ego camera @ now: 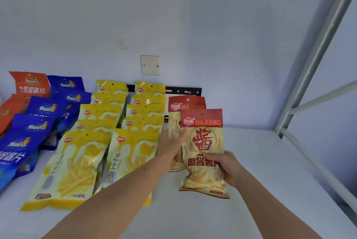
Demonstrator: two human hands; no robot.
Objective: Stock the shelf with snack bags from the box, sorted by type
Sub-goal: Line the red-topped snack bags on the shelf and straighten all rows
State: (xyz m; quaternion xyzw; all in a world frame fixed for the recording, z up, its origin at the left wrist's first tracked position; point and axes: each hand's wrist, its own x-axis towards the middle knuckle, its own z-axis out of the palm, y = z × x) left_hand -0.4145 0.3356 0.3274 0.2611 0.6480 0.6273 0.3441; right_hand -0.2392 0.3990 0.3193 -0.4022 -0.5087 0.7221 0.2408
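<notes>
Holding one red-topped MAJIANG bag mid-frame, both hands grasping: right hand low, left hand by second bag. Risk: glossy bag sliding onto yellow bags, mixing types.

white shelf | orange bags | blue bags | 2 rows yellow bags

1. The rear red Majiang bag is mostly covered by the front Majiang bag and the left hand, so only its top strip and left edge show.
2. The right hand has its fingers tucked behind the front bag, can't see them.
3. The blue bags and orange bags run off the left edge.
4. Small print on the yellow bags is too blurry to read.
5. The black bracket is partly behind the bags.
</notes>
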